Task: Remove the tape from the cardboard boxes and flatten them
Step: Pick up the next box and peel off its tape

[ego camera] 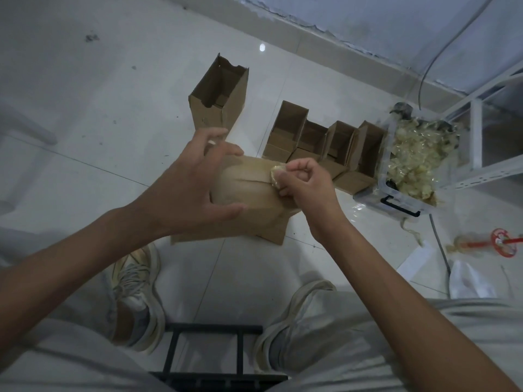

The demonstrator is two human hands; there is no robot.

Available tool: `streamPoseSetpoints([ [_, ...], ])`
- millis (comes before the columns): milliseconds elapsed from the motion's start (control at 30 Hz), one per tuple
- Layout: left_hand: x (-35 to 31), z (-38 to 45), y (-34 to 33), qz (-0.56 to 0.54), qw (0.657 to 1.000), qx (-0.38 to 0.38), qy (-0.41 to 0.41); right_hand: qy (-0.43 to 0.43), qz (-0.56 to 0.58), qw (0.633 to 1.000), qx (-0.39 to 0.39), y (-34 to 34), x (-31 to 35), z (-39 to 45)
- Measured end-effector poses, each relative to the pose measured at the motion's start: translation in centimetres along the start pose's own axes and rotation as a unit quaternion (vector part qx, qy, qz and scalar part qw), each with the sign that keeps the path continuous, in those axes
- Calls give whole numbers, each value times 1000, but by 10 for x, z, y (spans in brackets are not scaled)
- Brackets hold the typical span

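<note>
- Your right hand [304, 179] is curled tight, thumb and fingers pinching a crumpled end of tape [276, 174] that is lifted off the top of the box.
- Your left hand [195, 185] has its fingers spread and mostly straight over the near-left side of the same cardboard box [243, 190]; it seems to steady the box, though contact is hard to confirm.
- That box sits between your two hands, above the floor [85, 137] in front of your feet. Its seam shows as a line running toward the pinched tape end.
- Judging by this, you are mid-peel: the end is free, and the rest of the strip looks to remain stuck along the seam.
- Beyond your hands, a tall open box [219, 97] stands alone, and a row of open boxes [325, 145] stands to its right. None look flattened, so folding seems to be left.
- Further right, a clear bin [396, 202] holds a heap of wadded tape [416, 157], suggesting many strips are already off.
</note>
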State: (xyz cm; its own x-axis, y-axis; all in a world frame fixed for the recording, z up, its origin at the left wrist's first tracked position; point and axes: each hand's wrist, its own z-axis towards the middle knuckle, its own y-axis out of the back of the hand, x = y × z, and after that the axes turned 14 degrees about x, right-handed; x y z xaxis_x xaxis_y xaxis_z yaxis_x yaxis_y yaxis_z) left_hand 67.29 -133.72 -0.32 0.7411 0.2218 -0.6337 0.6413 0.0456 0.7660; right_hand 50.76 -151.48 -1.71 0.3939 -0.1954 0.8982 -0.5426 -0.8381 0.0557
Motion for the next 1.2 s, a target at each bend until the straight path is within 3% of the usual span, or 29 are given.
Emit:
streamPoseSetpoints([
  [200, 5, 4, -6, 172, 974, 137, 47, -33, 8, 999, 39, -1, -10, 2],
  [367, 3, 7, -13, 337, 927, 146, 71, -29, 54, 996, 69, -5, -14, 2],
  [500, 3, 8, -13, 276, 951, 122, 61, -19, 33, 997, 62, -2, -8, 2],
  [600, 0, 8, -8, 264, 958, 94, 51, 25, -168, 985, -20, 1, -7, 6],
  [700, -3, 6, -7, 267, 959, 81, 53, 110, -414, 900, -83, 0, -8, 7],
  [800, -6, 5, -9, 271, 958, 79, 58, 162, -509, 843, -68, -7, -14, 5],
  [867, -6, 6, -8, 268, 959, 75, 61, 177, -482, 857, -48, -12, -16, 4],
  [1000, -6, 9, -5, 247, 965, 61, 65, 126, -273, 953, -48, -12, -10, 9],
  [1100, -5, 9, -7, 248, 965, 60, 65, 76, -317, 942, -83, -6, -13, 14],
  [1200, -3, 8, -10, 258, 961, 77, 61, 34, -315, 947, -46, -6, -12, 13],
])
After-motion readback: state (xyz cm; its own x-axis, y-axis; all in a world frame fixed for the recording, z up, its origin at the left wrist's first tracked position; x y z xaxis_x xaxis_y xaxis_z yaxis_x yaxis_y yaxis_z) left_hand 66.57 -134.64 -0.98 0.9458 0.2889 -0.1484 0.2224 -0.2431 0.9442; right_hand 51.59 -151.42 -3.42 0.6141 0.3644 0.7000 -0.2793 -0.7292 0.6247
